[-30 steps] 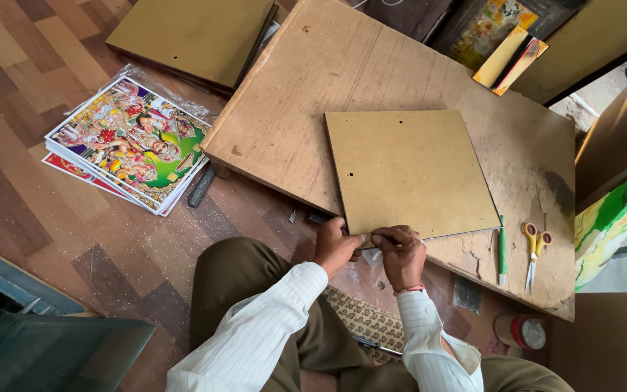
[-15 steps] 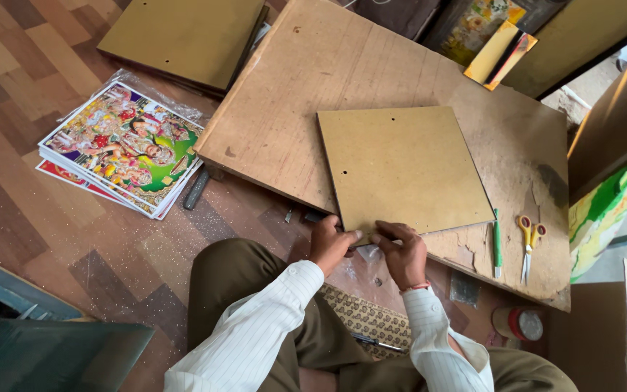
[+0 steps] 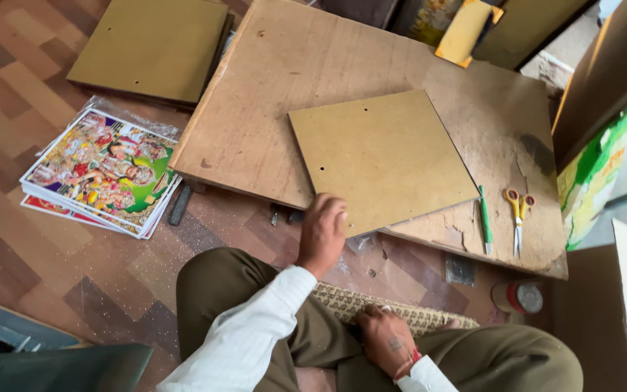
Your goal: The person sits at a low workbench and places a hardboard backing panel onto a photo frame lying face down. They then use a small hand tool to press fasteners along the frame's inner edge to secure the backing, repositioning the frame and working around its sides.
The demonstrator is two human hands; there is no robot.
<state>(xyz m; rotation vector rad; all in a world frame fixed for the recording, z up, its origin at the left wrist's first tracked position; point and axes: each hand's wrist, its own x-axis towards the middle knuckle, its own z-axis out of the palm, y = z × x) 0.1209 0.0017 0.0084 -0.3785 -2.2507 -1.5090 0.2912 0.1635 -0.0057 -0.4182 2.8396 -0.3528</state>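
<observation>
The left hand (image 3: pixel 321 231) is resting, fingers curled, on the near corner of the square brown board (image 3: pixel 380 156); whether its grip is closing on the edge I cannot tell; the board is lying flat on the worn wooden counter (image 3: pixel 270 109); the right hand (image 3: pixel 388 340) is pressing down at six o'clock on the woven mat (image 3: pixel 350 301), holding nothing visible; at three o'clock a green pen (image 3: pixel 485 218) and yellow-handled scissors (image 3: pixel 517 218) are lying; at nine o'clock, colourful prints (image 3: pixel 103 170) are sitting in a clear wrapper on the floor.
</observation>
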